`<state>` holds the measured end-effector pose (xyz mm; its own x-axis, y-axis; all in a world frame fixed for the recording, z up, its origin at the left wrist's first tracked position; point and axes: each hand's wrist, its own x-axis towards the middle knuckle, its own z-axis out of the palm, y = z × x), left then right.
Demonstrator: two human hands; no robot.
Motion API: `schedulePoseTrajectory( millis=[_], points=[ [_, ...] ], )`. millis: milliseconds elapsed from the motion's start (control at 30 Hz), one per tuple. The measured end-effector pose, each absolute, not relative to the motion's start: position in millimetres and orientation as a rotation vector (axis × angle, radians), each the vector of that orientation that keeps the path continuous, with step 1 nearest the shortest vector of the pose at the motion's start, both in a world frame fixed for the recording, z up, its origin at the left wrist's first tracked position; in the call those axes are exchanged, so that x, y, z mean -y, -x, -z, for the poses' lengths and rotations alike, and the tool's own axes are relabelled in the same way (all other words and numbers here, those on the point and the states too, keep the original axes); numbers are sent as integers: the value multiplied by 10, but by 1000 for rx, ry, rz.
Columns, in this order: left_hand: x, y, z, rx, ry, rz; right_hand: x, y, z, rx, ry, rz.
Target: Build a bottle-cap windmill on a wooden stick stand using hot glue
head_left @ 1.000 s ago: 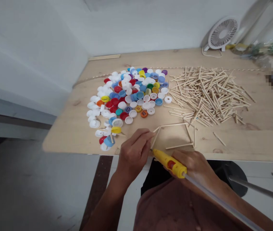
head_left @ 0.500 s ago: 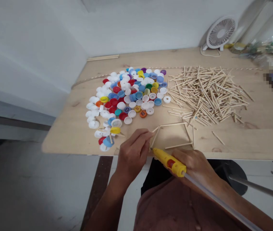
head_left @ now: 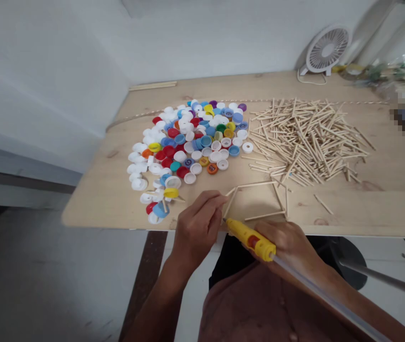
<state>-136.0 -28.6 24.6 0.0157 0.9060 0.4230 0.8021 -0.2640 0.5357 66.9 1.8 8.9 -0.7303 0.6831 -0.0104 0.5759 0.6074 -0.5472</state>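
My right hand [head_left: 283, 240] is wrapped round a yellow hot glue gun [head_left: 250, 239]; a long translucent glue stick [head_left: 316, 289] trails from its rear. The gun's dark nozzle is close to the lower end of a thin wooden stick [head_left: 230, 203]. My left hand [head_left: 199, 221] pinches sticks at the left corner of a rough frame of wooden sticks [head_left: 255, 184] lying on the table. Its fingertips partly hide that corner. Another stick [head_left: 265, 216] forms the frame's near side, its left end apart from the left side. Whether the nozzle touches wood, I cannot tell.
Colourful plastic bottle caps [head_left: 188, 142] spread over the left of the wooden table [head_left: 95, 199]. A heap of wooden sticks [head_left: 309, 142] lies to the right, one loose stick [head_left: 323, 204] nearer me. A small white fan [head_left: 328, 50] stands at the back right.
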Motion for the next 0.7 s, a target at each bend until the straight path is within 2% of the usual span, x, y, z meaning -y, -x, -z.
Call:
schedulePoseTrajectory(
  millis=[433,700],
  points=[
    [288,1367,-238,-1824,-2116,-1086,26,-683,-87,2618,1071,-842],
    [285,1379,-223,-1832,-2107,-1112,-80,-888,-493,2359,1098,-1094]
  ],
)
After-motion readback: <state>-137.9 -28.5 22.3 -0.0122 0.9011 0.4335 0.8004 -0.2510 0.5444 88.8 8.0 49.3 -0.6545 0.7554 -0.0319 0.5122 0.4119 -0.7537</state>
